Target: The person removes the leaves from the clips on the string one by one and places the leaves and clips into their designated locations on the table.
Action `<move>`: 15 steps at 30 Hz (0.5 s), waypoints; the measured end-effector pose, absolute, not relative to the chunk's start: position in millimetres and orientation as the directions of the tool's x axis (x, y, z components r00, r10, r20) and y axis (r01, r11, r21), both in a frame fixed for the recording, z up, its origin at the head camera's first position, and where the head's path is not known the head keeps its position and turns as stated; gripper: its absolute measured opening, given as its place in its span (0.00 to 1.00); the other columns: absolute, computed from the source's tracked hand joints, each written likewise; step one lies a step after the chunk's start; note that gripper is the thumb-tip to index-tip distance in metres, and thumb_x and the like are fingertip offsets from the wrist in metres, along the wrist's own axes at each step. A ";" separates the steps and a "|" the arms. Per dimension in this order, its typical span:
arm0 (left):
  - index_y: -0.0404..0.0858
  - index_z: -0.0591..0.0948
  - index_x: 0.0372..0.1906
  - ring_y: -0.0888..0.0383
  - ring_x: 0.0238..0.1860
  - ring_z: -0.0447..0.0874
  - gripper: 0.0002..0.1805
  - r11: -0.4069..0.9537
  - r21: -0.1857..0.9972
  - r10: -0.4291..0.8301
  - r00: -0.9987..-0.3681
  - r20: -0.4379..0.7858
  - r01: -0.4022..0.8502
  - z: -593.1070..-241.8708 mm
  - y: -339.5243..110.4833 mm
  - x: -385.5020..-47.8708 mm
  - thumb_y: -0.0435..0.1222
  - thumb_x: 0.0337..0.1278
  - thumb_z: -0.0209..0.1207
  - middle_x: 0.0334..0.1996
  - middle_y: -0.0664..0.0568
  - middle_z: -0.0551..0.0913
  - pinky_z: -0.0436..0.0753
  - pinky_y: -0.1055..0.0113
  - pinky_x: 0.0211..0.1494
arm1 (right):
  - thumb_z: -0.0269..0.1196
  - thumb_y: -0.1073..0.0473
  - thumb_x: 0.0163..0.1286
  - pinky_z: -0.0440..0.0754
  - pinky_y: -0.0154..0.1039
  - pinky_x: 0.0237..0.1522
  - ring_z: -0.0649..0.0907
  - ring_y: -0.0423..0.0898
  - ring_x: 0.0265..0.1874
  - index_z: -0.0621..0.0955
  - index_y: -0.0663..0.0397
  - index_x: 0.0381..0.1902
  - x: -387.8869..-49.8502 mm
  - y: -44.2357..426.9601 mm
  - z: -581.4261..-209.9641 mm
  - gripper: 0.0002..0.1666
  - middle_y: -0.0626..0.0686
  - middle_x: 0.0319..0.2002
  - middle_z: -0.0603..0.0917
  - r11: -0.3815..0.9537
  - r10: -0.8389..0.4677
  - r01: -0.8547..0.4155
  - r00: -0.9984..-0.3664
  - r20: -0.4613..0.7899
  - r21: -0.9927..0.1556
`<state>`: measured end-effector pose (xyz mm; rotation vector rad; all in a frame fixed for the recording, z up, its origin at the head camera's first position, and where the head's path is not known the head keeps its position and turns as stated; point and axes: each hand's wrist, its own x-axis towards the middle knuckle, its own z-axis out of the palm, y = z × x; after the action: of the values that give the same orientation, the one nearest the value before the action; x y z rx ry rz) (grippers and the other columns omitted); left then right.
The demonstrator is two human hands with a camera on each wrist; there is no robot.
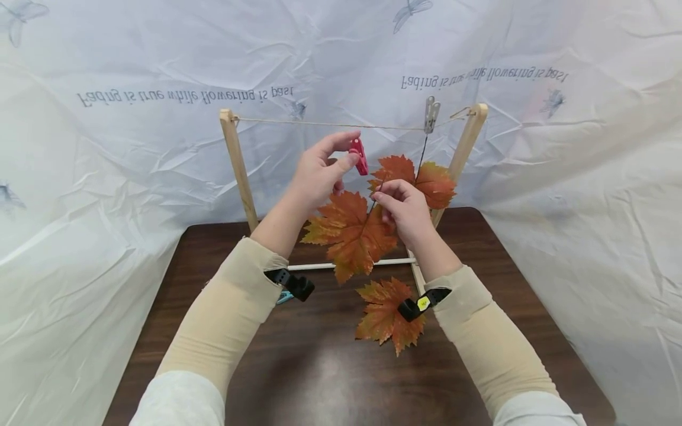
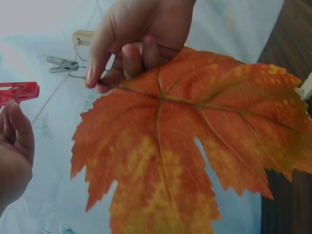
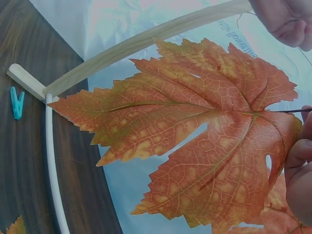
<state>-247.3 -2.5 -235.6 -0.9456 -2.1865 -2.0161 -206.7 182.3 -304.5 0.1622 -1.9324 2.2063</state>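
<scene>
Between thumb and fingers, my left hand (image 1: 318,171) pinches a red clothespin (image 1: 359,157) just below the string (image 1: 319,123). My right hand (image 1: 407,210) pinches the thin dark stem of an orange maple leaf (image 1: 354,234), whose blade hangs down to the left. In the left wrist view that leaf (image 2: 195,107) spreads wide below the fingers. Behind the right hand, a second maple leaf (image 1: 434,184) hangs by its stem from a grey clothespin (image 1: 430,115) clipped on the string. A third leaf (image 1: 386,313) lies on the table, partly covered by the right wrist camera.
The string runs between two wooden posts, the left post (image 1: 238,168) and the right post (image 1: 467,142). A white rod (image 1: 311,267) joins them low down. A teal clothespin (image 3: 17,103) lies on the dark table (image 1: 298,367). White printed sheeting (image 1: 160,160) surrounds the table.
</scene>
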 end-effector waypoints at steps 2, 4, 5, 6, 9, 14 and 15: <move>0.43 0.74 0.61 0.54 0.16 0.67 0.21 -0.018 0.903 0.429 -0.812 0.395 0.430 -240.0 -3.2 -248.0 0.37 0.63 0.57 0.50 0.51 0.77 0.73 0.65 0.20 | 0.61 0.66 0.65 0.67 0.30 0.15 0.71 0.40 0.14 0.78 0.53 0.34 -206.1 184.4 -307.5 0.03 0.50 0.37 0.79 -0.136 0.091 -0.231 -0.971 0.220 -0.963; 0.42 0.74 0.60 0.54 0.16 0.67 0.20 -0.011 0.909 0.447 -0.811 0.377 0.417 -244.2 -4.2 -248.8 0.36 0.63 0.57 0.49 0.50 0.77 0.72 0.65 0.19 | 0.61 0.66 0.65 0.66 0.30 0.15 0.71 0.40 0.14 0.78 0.52 0.33 -205.4 186.5 -310.1 0.04 0.50 0.36 0.79 -0.136 0.099 -0.240 -0.969 0.228 -0.961; 0.41 0.74 0.59 0.55 0.16 0.67 0.20 -0.003 0.913 0.454 -0.813 0.365 0.408 -246.2 -4.8 -249.0 0.36 0.63 0.57 0.48 0.49 0.77 0.72 0.65 0.19 | 0.61 0.66 0.65 0.66 0.30 0.14 0.71 0.40 0.14 0.78 0.51 0.33 -205.3 187.4 -311.3 0.04 0.50 0.35 0.79 -0.135 0.105 -0.245 -0.967 0.232 -0.960; 0.41 0.74 0.59 0.55 0.16 0.67 0.20 0.006 0.917 0.461 -0.815 0.352 0.400 -248.0 -5.5 -249.0 0.35 0.62 0.58 0.47 0.49 0.78 0.71 0.65 0.18 | 0.61 0.66 0.65 0.66 0.30 0.14 0.71 0.40 0.13 0.78 0.51 0.32 -205.3 188.4 -312.5 0.05 0.49 0.34 0.80 -0.136 0.108 -0.249 -0.966 0.236 -0.959; 0.40 0.75 0.58 0.55 0.18 0.68 0.20 0.035 0.926 0.471 -0.823 0.317 0.376 -253.3 -7.2 -249.2 0.35 0.60 0.60 0.46 0.49 0.78 0.72 0.65 0.19 | 0.60 0.68 0.65 0.65 0.30 0.13 0.71 0.39 0.13 0.78 0.50 0.31 -205.1 191.2 -316.0 0.07 0.49 0.31 0.80 -0.145 0.114 -0.249 -0.966 0.234 -0.958; 0.40 0.75 0.57 0.53 0.18 0.70 0.21 0.048 0.932 0.467 -0.833 0.297 0.359 -261.8 -9.2 -251.0 0.35 0.58 0.61 0.46 0.48 0.78 0.75 0.63 0.19 | 0.59 0.68 0.66 0.63 0.30 0.13 0.72 0.39 0.12 0.77 0.50 0.30 -204.8 195.3 -320.8 0.08 0.48 0.29 0.80 -0.162 0.122 -0.239 -0.968 0.221 -0.957; 0.40 0.75 0.58 0.52 0.17 0.70 0.22 0.048 0.931 0.468 -0.832 0.299 0.361 -263.4 -9.7 -251.8 0.35 0.58 0.61 0.46 0.48 0.78 0.76 0.62 0.19 | 0.59 0.68 0.66 0.63 0.30 0.13 0.72 0.39 0.12 0.77 0.50 0.30 -204.8 196.1 -321.6 0.08 0.48 0.29 0.80 -0.162 0.124 -0.239 -0.968 0.220 -0.958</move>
<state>-251.8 -9.7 -263.4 -0.9264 -2.3334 -2.0270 -204.8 196.1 -321.6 0.1317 -1.8605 2.2242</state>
